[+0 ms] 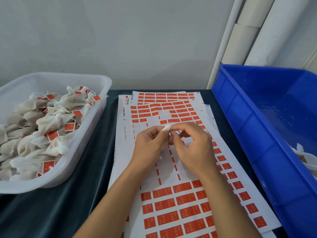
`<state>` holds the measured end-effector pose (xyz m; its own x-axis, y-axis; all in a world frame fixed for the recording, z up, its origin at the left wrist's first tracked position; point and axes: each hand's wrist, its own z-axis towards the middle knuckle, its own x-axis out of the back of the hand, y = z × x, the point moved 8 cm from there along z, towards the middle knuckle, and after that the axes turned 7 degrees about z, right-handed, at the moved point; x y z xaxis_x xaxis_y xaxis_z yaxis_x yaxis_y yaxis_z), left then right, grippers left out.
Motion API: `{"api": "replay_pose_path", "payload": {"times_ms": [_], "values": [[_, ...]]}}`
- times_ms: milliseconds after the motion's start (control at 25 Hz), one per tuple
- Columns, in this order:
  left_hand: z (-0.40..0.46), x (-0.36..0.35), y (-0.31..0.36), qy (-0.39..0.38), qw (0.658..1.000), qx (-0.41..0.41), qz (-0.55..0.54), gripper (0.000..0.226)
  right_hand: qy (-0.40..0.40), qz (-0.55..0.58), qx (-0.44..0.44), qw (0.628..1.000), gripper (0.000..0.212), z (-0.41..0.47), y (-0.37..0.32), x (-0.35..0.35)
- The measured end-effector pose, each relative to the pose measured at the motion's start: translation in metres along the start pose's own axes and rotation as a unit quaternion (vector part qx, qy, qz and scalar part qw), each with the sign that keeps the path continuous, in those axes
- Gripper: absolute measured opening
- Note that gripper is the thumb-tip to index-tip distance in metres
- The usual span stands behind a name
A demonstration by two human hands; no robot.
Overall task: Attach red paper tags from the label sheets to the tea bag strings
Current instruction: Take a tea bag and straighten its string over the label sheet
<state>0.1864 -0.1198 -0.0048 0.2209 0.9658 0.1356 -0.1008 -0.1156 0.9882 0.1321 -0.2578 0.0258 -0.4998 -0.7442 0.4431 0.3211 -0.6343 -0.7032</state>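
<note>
Both hands meet above the label sheets point(171, 200), which carry rows of red tags on white backing, with several tags gone from the middle. My left hand point(149, 146) grips a white tea bag point(166, 128), whose gathered top pokes out between thumb and fingers. My right hand point(192, 145) pinches at the bag's top with thumb and forefinger; whether it holds the string or a tag is hidden. More sheets point(164, 98) lie fanned out behind.
A clear plastic tub point(96, 121) at the left holds several tea bags with red tags attached. A blue crate point(257, 127) stands at the right with a few white bags in its near corner. A dark cloth point(51, 212) covers the table. White pipes run up the wall at back right.
</note>
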Motion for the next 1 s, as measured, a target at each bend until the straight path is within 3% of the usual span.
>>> {"api": "replay_pose_path", "payload": {"times_ms": [440, 760, 1000], "values": [[-0.001, -0.004, -0.002, 0.010, 0.995, -0.017, 0.101, 0.024, -0.003, -0.085, 0.015, 0.996, 0.013, -0.001, 0.001, 0.003], [-0.001, -0.007, 0.000, -0.018, 0.994, -0.023, 0.103, 0.024, -0.058, -0.028, -0.049, 0.997, 0.015, 0.000, 0.009, -0.007], [-0.002, 0.000, 0.000, -0.009, 0.999, 0.005, 0.039, 0.016, -0.031, 0.079, -0.076, 0.993, 0.016, 0.000, 0.007, -0.008]]}}
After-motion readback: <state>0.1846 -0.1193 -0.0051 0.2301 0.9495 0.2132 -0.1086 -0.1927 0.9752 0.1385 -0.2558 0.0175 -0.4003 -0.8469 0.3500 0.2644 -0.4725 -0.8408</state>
